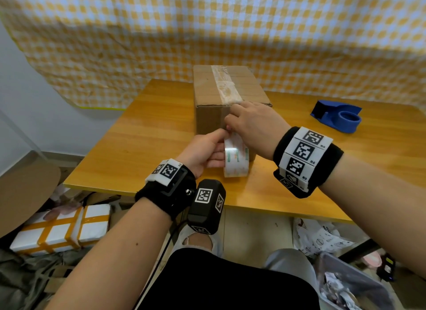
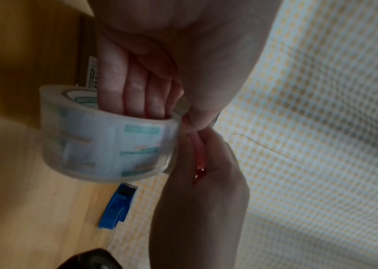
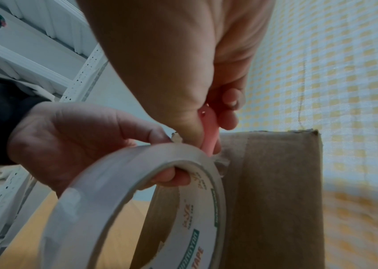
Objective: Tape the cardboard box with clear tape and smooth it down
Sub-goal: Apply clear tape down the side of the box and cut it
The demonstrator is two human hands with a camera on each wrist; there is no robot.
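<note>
Box: a brown cardboard box stands on the wooden surface, its long side running away from the person; a strip of clear tape lies along its top, wrinkled in places, and turns down over the near edge.
Roll: a roll of clear tape with green and orange print stands on edge just in front of the box's near face, about touching it.
Left hand: the left hand grasps the roll; in the left wrist view its fingers reach down inside the core, and the thumb lies over the outer rim at the top.
Right hand: the right hand sits against the box's near top edge, above the roll; its thumb and curled fingers pinch a small pink tool, whose tip meets the tape between roll and box. What kind of tool it is cannot be told.
Tape end: beside the pink tool's tip the tape looks ragged and crumpled where it leaves the roll.
Dispenser: a blue tape dispenser lies on the surface well to the right of the box, touched by neither hand.
Backdrop: a yellow and white checked cloth hangs behind the box.
Below the surface: to the left of the box's side, white parcels bound with yellow tape lie on the floor.
</note>
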